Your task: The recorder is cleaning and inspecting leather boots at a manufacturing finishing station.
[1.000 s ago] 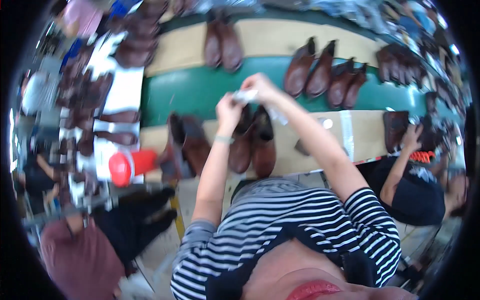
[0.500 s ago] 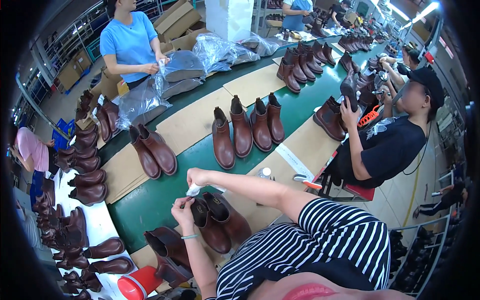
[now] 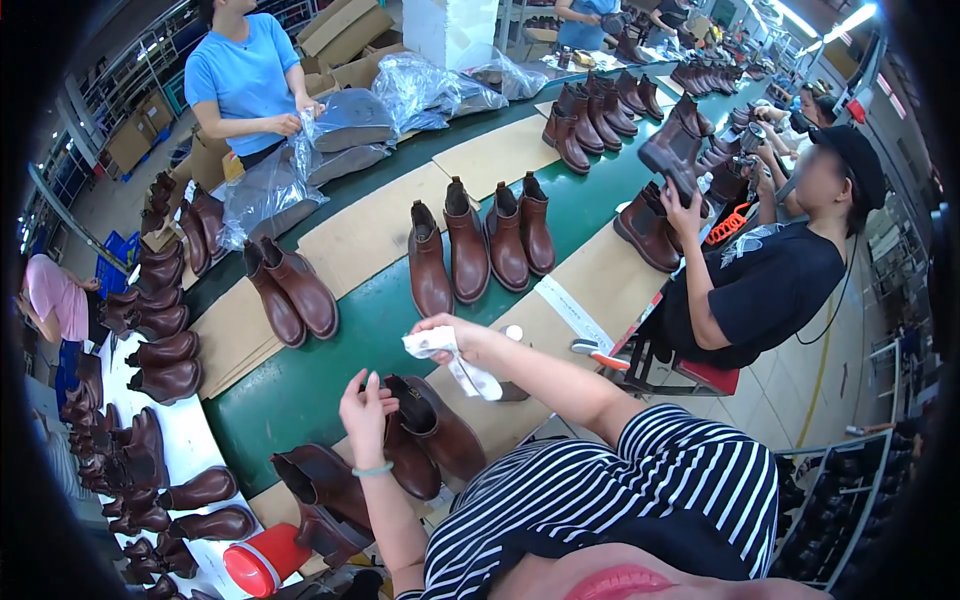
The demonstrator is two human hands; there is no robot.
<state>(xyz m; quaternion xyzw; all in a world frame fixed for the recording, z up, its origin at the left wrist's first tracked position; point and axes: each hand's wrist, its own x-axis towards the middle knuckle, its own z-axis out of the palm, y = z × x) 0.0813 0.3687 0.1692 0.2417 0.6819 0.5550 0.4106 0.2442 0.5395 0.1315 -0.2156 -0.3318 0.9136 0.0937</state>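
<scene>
A crumpled white cloth [image 3: 472, 378] hangs from my right hand [image 3: 452, 342], whose fingers are closed around its upper part. My left hand [image 3: 366, 408], with a pale green bangle on the wrist, is raised beside the tops of a pair of brown ankle boots [image 3: 447, 440]. Its fingers are apart and I see nothing in them. Another pair of brown boots [image 3: 325, 490] leans to the left of that forearm. Beyond my hands, several boots [image 3: 468, 250] stand upright in a row, and a pair [image 3: 300, 295] sits farther left on cardboard.
A green conveyor [image 3: 240, 425] carries cardboard sheets [image 3: 370, 235]. A red container [image 3: 262, 562] stands at the lower left, near a white table of boots. At right a co-worker [image 3: 770, 290] holds up a boot [image 3: 675, 150]; across the belt a person in blue [image 3: 245, 85] handles plastic bags.
My hands have moved apart: the right lifted with the cloth, which now hangs loose, and the left fingers spread. The co-worker at right has turned and raised the boot.
</scene>
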